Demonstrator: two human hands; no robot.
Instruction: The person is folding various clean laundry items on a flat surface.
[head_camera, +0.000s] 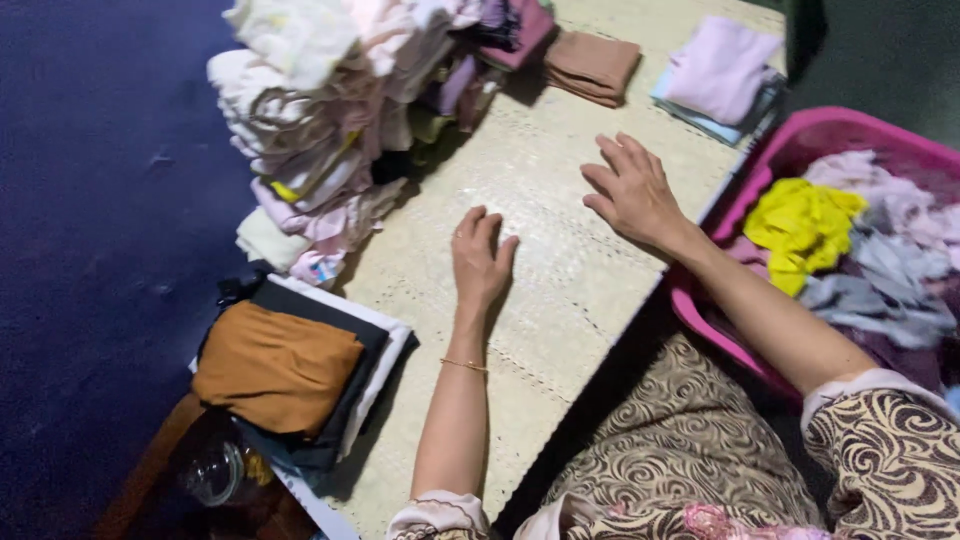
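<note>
Left hand (480, 258) flat, fingers together, and right hand (632, 190) flat, fingers spread, on cream tablecloth (560, 300); both hold nothing

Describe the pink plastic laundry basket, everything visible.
The pink plastic laundry basket sits at the table's right edge, beside the person's patterned lap, partly cut off by the frame. Its rounded, glossy rim is intact where visible. Inside lies a loose heap of unfolded clothes: a yellow garment on top, with grey and pale pink pieces. The right forearm crosses above its near rim; contact unclear.

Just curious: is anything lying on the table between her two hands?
No. In the head view, only bare cream tablecloth lies between the left hand and the right hand.
</note>
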